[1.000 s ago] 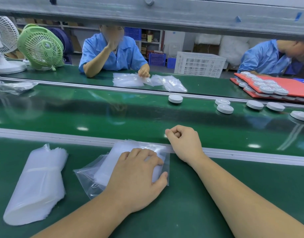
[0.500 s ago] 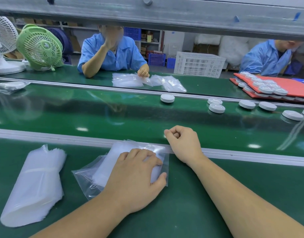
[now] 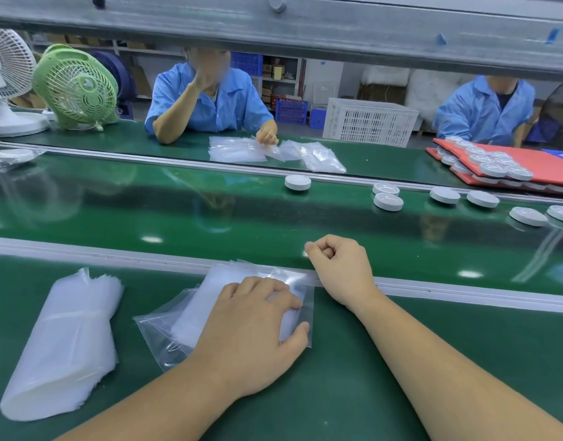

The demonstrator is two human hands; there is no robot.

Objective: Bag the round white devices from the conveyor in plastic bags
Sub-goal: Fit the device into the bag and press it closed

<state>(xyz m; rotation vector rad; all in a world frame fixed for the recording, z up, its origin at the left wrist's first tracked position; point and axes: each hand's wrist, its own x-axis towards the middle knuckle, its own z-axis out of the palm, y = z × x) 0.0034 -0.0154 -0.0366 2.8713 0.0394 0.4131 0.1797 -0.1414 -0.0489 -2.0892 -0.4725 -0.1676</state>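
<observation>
Devices [image 3: 297, 182] drifted left; left fingers [image 3: 273, 294] flat on bags [image 3: 242, 273], right fingers [image 3: 339, 246] curled empty.

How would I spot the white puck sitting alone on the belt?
Look at the glossy green conveyor belt across the middle. Round white devices line its far edge. The lone device is farthest left, with a wide gap before the others, which sit in pairs.

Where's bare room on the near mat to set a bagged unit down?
Widest: near green mat right of the right hand, below the aluminium rail. Narrower: the strip between the bundle of frosted plastic bags and the stack of clear plastic bags under the left hand. Crowded: the green conveyor belt at its right end, with round white devices.
</observation>
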